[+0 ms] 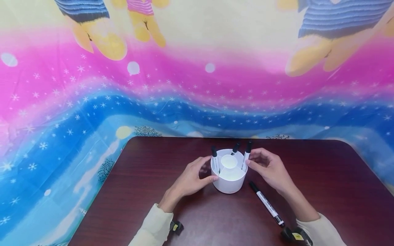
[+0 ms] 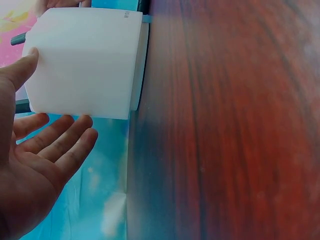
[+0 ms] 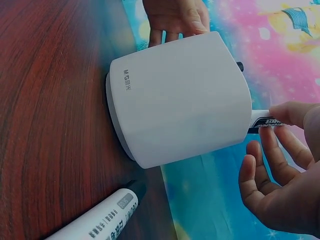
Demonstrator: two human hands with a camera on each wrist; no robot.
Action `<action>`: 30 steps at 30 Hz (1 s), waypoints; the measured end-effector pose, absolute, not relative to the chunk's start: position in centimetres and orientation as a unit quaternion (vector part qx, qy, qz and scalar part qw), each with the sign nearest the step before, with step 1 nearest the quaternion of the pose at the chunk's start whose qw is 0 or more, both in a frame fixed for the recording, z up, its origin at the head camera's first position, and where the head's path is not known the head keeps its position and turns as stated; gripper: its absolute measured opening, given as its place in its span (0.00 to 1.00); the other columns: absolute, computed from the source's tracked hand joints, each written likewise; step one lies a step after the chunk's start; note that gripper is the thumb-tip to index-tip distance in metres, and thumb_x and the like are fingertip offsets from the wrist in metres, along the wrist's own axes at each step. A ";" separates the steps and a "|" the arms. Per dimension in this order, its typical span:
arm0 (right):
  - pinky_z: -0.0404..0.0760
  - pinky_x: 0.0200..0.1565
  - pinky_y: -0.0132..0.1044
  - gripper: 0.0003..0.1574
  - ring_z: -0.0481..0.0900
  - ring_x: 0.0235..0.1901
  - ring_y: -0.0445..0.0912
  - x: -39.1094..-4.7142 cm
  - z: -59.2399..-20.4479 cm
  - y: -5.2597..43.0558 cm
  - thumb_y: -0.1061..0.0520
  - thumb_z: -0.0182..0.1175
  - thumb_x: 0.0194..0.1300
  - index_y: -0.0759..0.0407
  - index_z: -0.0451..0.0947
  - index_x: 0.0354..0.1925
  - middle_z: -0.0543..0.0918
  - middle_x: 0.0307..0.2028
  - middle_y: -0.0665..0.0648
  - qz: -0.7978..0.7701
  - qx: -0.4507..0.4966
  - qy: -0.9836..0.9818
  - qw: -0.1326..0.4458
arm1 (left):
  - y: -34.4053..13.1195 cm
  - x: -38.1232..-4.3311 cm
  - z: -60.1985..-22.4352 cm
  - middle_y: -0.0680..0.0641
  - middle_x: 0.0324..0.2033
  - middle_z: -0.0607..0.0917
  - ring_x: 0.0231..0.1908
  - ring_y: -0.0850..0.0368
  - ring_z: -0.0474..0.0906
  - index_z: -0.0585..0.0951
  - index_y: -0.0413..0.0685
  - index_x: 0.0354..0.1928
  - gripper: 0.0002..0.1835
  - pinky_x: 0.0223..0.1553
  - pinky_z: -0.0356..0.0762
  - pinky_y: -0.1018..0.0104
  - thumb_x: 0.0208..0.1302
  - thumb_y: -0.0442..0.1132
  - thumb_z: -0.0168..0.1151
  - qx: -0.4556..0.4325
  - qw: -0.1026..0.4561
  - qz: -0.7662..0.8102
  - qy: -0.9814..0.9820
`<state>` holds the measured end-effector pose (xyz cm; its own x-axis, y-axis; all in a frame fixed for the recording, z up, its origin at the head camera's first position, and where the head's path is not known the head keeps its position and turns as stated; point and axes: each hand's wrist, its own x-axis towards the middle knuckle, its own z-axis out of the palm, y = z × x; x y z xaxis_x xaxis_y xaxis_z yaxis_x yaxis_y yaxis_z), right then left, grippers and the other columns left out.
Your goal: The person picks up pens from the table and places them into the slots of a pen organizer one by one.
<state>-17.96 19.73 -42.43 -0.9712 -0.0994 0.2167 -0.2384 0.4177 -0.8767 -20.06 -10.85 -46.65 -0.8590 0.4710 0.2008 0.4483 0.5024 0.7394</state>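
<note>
A white round pen holder with a small central cup stands upright on the table. My left hand spans its left side, thumb at the front rim and fingers round the side; in the left wrist view the fingertips lie at its edge. With thumb and forefinger my right hand pinches a black-capped whiteboard marker standing in the right compartment, the other fingers loosely bent. Its lower end is hidden by the wall in the right wrist view. Two more markers stand inside, one left and one at the back.
Another black-capped white marker lies slantwise on the dark red wooden table, in front of the right hand. A patterned cloth hangs behind the table's far edge. Each wrist wears a black strap device.
</note>
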 end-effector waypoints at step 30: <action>0.84 0.50 0.24 0.20 0.86 0.46 0.34 -18.4 -42.1 20.7 0.59 0.71 0.73 0.63 0.83 0.60 0.90 0.45 0.48 0.555 0.123 -0.818 0.086 | -10.8 -20.0 -46.5 0.49 0.57 0.85 0.56 0.52 0.87 0.72 0.55 0.77 0.39 0.61 0.87 0.56 0.69 0.54 0.75 0.268 0.012 0.426 0.864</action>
